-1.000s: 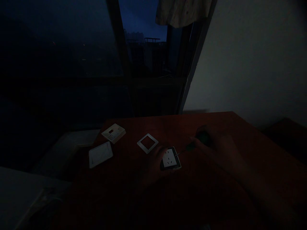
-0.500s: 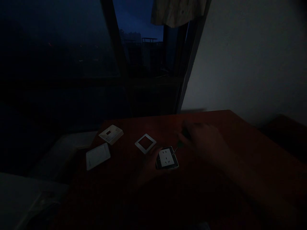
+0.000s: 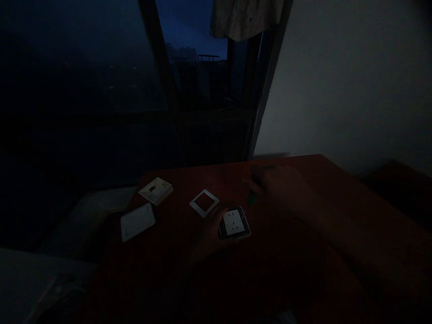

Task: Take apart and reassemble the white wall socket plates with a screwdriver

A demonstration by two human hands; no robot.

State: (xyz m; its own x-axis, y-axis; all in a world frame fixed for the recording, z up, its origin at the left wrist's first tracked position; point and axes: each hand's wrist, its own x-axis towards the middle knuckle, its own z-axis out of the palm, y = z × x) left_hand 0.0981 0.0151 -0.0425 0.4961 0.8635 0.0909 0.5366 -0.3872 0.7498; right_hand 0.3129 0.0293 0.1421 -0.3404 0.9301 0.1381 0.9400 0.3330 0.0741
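A wall socket (image 3: 233,223) with a white slotted face and dark surround rests on the red table. My left hand (image 3: 211,234) grips it from the left side, its fingers curled round the edge. My right hand (image 3: 273,182) is closed on a screwdriver (image 3: 250,199) with a green part on its handle. The screwdriver's thin shaft slants down, and its tip meets the dark surround at the socket's right side. Dim light hides what the tip rests on. A pale square frame (image 3: 196,209) lies flat just behind my left hand.
To the left on the table (image 3: 337,211) lie a white box-like plate (image 3: 162,192) with a small rectangular hole and a flat white panel (image 3: 137,222). A window stands behind, a pale wall (image 3: 347,90) to the right. Something pale (image 3: 286,317) shows at the bottom edge.
My right hand has risen slightly and shifted a little left, and the screwdriver stands somewhat steeper. The socket and my left hand have stayed in place. The view has shifted slightly.
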